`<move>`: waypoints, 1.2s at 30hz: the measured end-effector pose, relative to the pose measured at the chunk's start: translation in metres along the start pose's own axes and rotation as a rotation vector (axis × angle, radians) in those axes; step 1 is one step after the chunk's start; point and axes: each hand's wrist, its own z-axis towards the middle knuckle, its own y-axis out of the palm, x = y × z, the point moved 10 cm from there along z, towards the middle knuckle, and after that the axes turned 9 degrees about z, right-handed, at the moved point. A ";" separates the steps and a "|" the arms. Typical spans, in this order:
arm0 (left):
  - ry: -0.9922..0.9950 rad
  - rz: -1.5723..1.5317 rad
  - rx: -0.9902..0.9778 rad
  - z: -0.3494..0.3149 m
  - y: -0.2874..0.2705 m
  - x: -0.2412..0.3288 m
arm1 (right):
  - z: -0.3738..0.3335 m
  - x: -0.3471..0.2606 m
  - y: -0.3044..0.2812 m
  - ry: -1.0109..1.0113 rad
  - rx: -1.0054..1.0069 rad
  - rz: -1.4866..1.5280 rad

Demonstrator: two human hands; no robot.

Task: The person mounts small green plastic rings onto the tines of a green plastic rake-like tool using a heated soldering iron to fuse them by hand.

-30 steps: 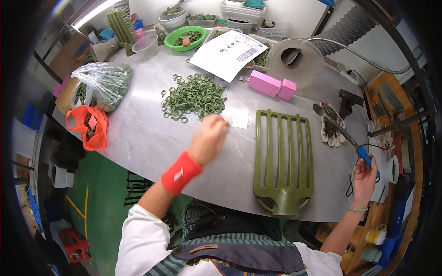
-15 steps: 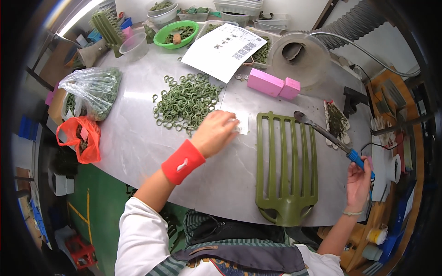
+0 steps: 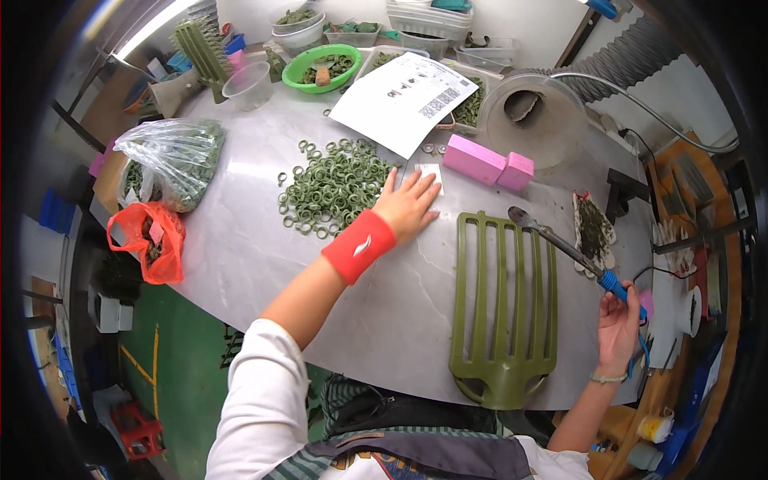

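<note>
Shifted nearer the pink block (image 3: 474,160), the card (image 3: 430,170) lies partly under the spread left hand (image 3: 404,214), best kept flat; the right hand (image 3: 618,330) clasps a tool (image 3: 564,246).

One tabletop (image 3: 240,240). Around the view: one printed sheet (image 3: 408,104) at 12 o'clock, one small white card (image 3: 430,170) at 1, two pink blocks (image 3: 474,160) at 2, one blue-handled tool (image 3: 574,253) at 3, one slotted panel (image 3: 504,370) at 4, one red bag (image 3: 164,260) at 9, one clear bag (image 3: 172,156) at 10, one bright-green bowl (image 3: 326,88) at 11. Green rings (image 3: 336,186): too many overlapping to count.
</note>
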 end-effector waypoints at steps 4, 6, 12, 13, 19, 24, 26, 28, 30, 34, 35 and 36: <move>-0.112 -0.112 0.219 0.022 -0.041 -0.032 | 0.001 -0.003 -0.006 -0.022 0.008 0.004; -0.175 -0.060 0.263 0.009 -0.048 -0.057 | -0.001 -0.001 -0.004 -0.022 0.016 0.014; -0.026 -0.108 0.088 -0.028 -0.052 -0.066 | 0.004 0.008 -0.007 -0.008 0.013 -0.002; -0.022 -0.107 0.087 -0.024 -0.054 -0.067 | 0.004 0.009 -0.007 -0.009 0.016 0.001; -0.139 0.294 0.323 0.030 -0.064 -0.087 | 0.009 0.014 -0.008 0.019 0.019 0.008; -0.084 0.440 0.406 0.070 -0.075 -0.133 | 0.004 0.002 -0.011 -0.019 0.024 0.022; -0.169 0.520 0.419 0.072 -0.084 -0.177 | 0.004 0.003 -0.006 -0.020 0.033 0.020; -0.318 0.597 0.438 0.066 -0.097 -0.209 | 0.004 0.003 -0.006 -0.025 0.037 0.024; -0.430 0.478 0.515 0.055 -0.103 -0.218 | 0.003 0.004 -0.010 -0.023 0.050 0.039; -0.345 0.154 0.275 0.045 -0.068 -0.192 | 0.001 0.006 -0.008 -0.008 0.046 0.034; -0.197 0.127 0.279 0.038 -0.049 -0.180 | 0.001 0.008 -0.005 -0.007 0.042 0.038; -0.184 0.094 0.202 0.034 -0.031 -0.167 | 0.002 0.010 -0.004 -0.004 0.039 0.038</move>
